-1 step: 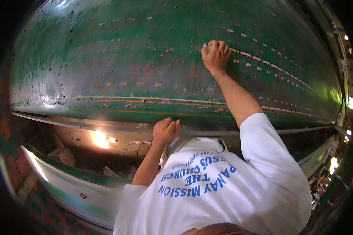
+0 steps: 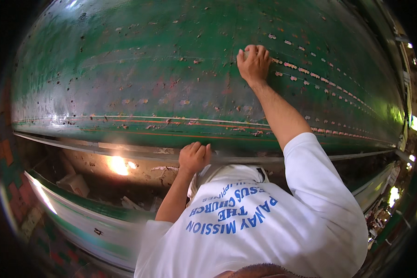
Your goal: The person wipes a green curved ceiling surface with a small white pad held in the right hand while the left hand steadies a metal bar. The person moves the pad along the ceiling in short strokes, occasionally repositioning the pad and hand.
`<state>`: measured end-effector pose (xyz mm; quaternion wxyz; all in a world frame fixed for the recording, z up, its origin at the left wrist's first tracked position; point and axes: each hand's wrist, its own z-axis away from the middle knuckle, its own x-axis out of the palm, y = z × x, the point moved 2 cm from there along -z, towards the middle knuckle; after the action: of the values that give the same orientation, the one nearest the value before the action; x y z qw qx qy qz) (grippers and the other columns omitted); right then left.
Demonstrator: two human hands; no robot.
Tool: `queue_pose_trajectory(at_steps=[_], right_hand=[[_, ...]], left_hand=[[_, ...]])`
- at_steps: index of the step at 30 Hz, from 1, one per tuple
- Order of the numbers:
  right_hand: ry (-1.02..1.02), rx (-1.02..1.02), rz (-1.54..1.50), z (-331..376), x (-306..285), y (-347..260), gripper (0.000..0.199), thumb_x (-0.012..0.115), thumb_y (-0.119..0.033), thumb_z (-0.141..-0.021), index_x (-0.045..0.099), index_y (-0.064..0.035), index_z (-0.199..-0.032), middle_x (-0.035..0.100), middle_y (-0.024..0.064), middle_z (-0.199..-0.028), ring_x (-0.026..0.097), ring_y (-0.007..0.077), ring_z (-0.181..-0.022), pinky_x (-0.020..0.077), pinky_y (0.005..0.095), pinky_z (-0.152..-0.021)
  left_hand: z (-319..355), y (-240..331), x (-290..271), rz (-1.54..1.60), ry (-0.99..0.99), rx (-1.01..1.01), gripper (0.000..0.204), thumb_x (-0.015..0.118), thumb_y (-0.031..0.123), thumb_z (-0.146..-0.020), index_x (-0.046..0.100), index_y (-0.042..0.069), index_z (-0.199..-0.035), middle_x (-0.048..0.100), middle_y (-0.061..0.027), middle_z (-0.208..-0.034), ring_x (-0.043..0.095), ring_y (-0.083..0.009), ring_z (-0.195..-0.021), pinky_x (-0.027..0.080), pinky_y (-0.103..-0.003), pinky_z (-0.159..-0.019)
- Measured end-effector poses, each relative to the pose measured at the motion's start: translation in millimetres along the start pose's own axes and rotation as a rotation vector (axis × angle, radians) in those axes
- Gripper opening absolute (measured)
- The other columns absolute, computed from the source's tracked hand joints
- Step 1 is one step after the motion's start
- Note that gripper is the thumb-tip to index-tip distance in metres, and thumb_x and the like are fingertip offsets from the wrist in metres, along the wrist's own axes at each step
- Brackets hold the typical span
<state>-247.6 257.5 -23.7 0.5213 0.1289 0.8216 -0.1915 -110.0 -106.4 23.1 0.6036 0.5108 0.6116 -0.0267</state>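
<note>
A broad, glossy green surface with worn grey patches fills the upper part of the view. My right hand presses on it with bent fingers, closed over a small pale piece that is mostly covered by the fingers. Just right of those fingers, rows of small pinkish-white marks run off to the far right. My left hand is curled into a fist by the near edge of the surface, and nothing shows in it.
Dark crumbs and flakes are scattered over the green surface. A metal rail runs along its near edge. Below lies a long white-and-green panel, with a pale box behind it. Debris lies at the right.
My right hand has shifted slightly up and to the left on the green surface, still over the pale piece. The left fist has moved slightly down and to the left.
</note>
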Motion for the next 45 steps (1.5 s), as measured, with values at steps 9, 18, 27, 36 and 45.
queue_pose_trajectory(at_steps=[9, 18, 27, 36, 45], right_hand=[[0.130, -0.048, -0.057, -169, 86, 35, 0.026, 0.069, -0.043, -0.097, 0.070, -0.0178, -0.103, 0.065, 0.0089, -0.115, 0.061, 0.0354, -0.111, 0.0481, 0.0561, -0.095], [0.017, -0.239, -0.195, -189, 81, 67, 0.030, 0.065, -0.042, -0.100, 0.070, -0.0138, -0.106, 0.066, 0.0123, -0.117, 0.062, 0.0372, -0.114, 0.0490, 0.0573, -0.097], [-0.010, -0.146, -0.038, -218, 75, 140, 0.030, 0.064, -0.041, -0.099, 0.069, -0.0120, -0.106, 0.066, 0.0134, -0.117, 0.062, 0.0375, -0.115, 0.0499, 0.0567, -0.097], [-0.041, -0.316, -0.127, -111, 47, 123, 0.028, 0.062, -0.042, -0.100, 0.070, -0.0164, -0.106, 0.067, 0.0112, -0.114, 0.063, 0.0386, -0.110, 0.0505, 0.0584, -0.093], [0.053, -0.032, 0.039, -214, 64, 117, 0.030, 0.063, -0.038, -0.099, 0.069, -0.0097, -0.107, 0.066, 0.0160, -0.117, 0.062, 0.0389, -0.116, 0.0499, 0.0560, -0.099]], left_hand=[[-2, -4, 7, -0.155, -0.042, -0.068, 0.037, 0.076, 0.010, -0.090, 0.048, 0.014, -0.066, 0.048, -0.0047, -0.066, 0.054, -0.0259, -0.052, 0.044, -0.039, -0.048], [-4, 2, 8, -0.251, -0.025, -0.136, 0.034, 0.073, 0.007, -0.091, 0.050, 0.011, -0.066, 0.046, -0.0073, -0.066, 0.054, -0.0286, -0.054, 0.042, -0.041, -0.049], [1, 0, 12, -0.253, 0.048, -0.120, 0.035, 0.071, 0.007, -0.093, 0.049, 0.010, -0.066, 0.046, -0.0072, -0.065, 0.053, -0.0285, -0.054, 0.041, -0.041, -0.049], [8, 6, 16, -0.243, 0.173, -0.225, 0.039, 0.072, 0.005, -0.093, 0.046, 0.009, -0.064, 0.045, -0.0080, -0.064, 0.047, -0.0299, -0.051, 0.033, -0.043, -0.047], [-4, -8, 8, 0.074, 0.281, -0.560, 0.038, 0.066, 0.002, -0.101, 0.050, 0.002, -0.066, 0.047, -0.0128, -0.063, 0.045, -0.0318, -0.051, 0.032, -0.045, -0.048]])
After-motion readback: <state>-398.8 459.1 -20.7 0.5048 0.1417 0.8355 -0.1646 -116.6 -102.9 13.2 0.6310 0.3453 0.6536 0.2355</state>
